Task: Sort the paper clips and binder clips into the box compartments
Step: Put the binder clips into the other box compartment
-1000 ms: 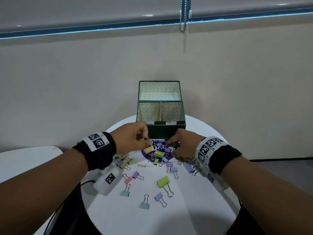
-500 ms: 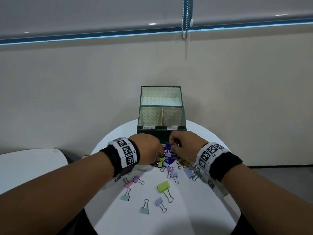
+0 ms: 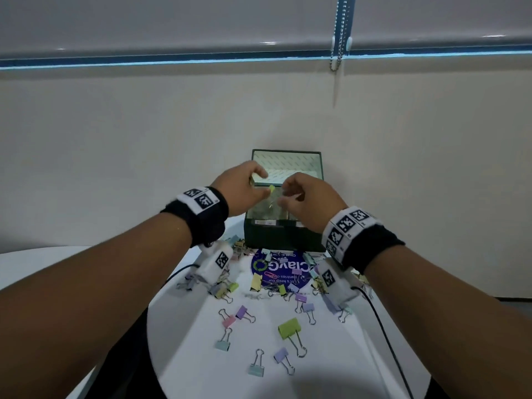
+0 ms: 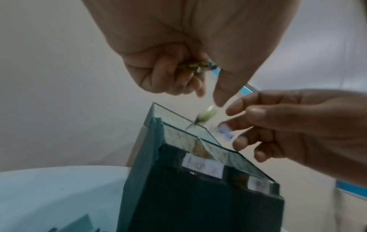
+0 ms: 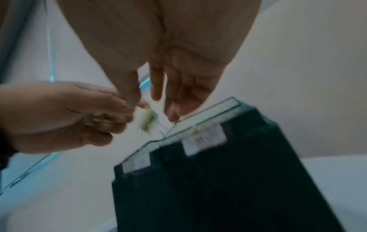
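The dark green box (image 3: 283,234) stands at the far side of the round white table (image 3: 178,355), with two labelled front compartments and one rear compartment. Both hands hover above its front compartments. My left hand (image 3: 260,182) curls round a few small binder clips (image 4: 196,66). A blurred yellow-green binder clip (image 4: 206,115) is in the air just below it, over the box (image 4: 198,196). My right hand (image 3: 283,194) has straight, spread fingers (image 5: 157,87). A blurred lilac clip (image 4: 225,132) is at its fingertips, over the box (image 5: 218,188).
Several pastel binder clips lie loose on the near half of the table, the largest a green one (image 3: 289,328). More clips and thin paper clips sit around a round purple sticker (image 3: 279,267) before the box. A black cable (image 3: 383,326) runs along the right.
Both hands rose from the clip pile on the table to above the box. A green clip has left my left hand, and my right hand's fingers have spread.
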Action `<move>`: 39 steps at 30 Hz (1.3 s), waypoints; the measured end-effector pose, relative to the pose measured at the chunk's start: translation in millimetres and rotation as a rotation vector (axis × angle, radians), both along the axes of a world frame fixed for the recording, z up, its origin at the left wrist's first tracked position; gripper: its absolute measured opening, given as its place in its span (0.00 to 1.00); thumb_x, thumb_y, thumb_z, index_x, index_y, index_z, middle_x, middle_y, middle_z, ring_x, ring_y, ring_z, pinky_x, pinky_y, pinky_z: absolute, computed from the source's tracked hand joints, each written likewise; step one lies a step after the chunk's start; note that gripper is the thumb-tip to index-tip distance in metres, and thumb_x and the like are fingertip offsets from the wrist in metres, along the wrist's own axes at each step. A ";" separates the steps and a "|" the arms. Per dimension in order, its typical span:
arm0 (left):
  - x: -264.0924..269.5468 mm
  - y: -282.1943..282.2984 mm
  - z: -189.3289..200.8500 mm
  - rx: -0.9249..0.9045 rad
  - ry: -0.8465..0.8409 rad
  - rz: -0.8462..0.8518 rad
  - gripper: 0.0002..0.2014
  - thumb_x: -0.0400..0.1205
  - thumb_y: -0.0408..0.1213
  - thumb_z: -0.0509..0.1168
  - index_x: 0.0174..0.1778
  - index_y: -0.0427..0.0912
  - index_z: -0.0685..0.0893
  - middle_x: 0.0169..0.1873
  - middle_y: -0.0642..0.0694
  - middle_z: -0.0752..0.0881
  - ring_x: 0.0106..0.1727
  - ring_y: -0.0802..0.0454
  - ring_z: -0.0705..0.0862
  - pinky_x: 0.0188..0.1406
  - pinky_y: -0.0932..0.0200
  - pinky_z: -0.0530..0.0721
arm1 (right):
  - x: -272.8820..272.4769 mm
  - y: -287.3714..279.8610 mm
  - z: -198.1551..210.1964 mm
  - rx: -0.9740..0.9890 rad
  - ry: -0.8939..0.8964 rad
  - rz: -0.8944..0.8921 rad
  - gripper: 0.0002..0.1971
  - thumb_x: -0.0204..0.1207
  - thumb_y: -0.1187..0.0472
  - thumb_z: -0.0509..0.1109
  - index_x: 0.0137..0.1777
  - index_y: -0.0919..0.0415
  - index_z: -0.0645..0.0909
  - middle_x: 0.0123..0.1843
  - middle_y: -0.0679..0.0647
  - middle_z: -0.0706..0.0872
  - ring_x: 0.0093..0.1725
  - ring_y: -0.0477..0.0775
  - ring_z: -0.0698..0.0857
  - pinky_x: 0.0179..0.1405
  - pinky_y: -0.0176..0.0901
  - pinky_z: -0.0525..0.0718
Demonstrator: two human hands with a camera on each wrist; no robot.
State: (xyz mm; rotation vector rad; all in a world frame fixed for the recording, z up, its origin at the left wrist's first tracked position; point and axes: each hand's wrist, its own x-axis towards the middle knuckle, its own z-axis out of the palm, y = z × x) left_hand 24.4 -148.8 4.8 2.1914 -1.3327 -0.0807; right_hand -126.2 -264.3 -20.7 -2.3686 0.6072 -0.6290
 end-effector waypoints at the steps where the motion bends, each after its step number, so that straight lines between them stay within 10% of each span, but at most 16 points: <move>1: 2.0 -3.6 -0.6 -0.006 0.032 -0.005 0.21 0.82 0.51 0.69 0.69 0.53 0.76 0.44 0.52 0.82 0.42 0.54 0.82 0.40 0.56 0.79 | 1.1 1.7 2.3 -0.009 0.042 0.014 0.13 0.79 0.48 0.74 0.61 0.46 0.82 0.56 0.40 0.85 0.51 0.44 0.85 0.51 0.40 0.84; 6: 8.0 -1.3 -6.7 0.034 0.177 -0.059 0.35 0.84 0.48 0.67 0.85 0.57 0.58 0.70 0.51 0.78 0.60 0.49 0.85 0.64 0.49 0.84 | -33.4 -2.2 -3.8 -0.118 0.127 0.028 0.04 0.82 0.54 0.71 0.54 0.48 0.85 0.51 0.41 0.84 0.48 0.41 0.84 0.49 0.37 0.82; 13: 39.0 55.3 -38.7 0.076 0.012 0.077 0.12 0.85 0.36 0.64 0.62 0.50 0.86 0.57 0.52 0.87 0.58 0.51 0.85 0.62 0.55 0.81 | -102.6 -49.4 -39.1 -0.114 0.541 -0.110 0.10 0.80 0.63 0.67 0.48 0.46 0.86 0.52 0.44 0.89 0.48 0.48 0.85 0.50 0.38 0.77; 20: 40.0 72.8 -65.8 0.329 -0.018 0.088 0.20 0.90 0.33 0.52 0.76 0.49 0.77 0.72 0.47 0.81 0.71 0.48 0.79 0.71 0.57 0.72 | -90.9 -36.4 -49.4 -0.059 0.715 -0.071 0.09 0.79 0.43 0.71 0.55 0.42 0.84 0.49 0.40 0.86 0.49 0.42 0.83 0.50 0.39 0.78; 28: 30.6 44.9 -76.8 0.554 -0.162 0.044 0.18 0.88 0.45 0.58 0.71 0.45 0.83 0.67 0.41 0.81 0.64 0.41 0.82 0.64 0.50 0.81 | -81.6 -29.8 -54.1 -0.092 0.637 -0.053 0.08 0.77 0.61 0.70 0.38 0.49 0.82 0.38 0.39 0.88 0.41 0.40 0.85 0.37 0.35 0.77; 39: 24.9 50.2 -75.0 0.521 -0.047 0.110 0.22 0.82 0.43 0.71 0.72 0.55 0.77 0.61 0.50 0.85 0.57 0.50 0.83 0.59 0.59 0.79 | -76.6 -24.0 -48.7 -0.064 0.451 -0.012 0.09 0.83 0.62 0.61 0.46 0.55 0.82 0.39 0.46 0.83 0.40 0.51 0.80 0.41 0.42 0.78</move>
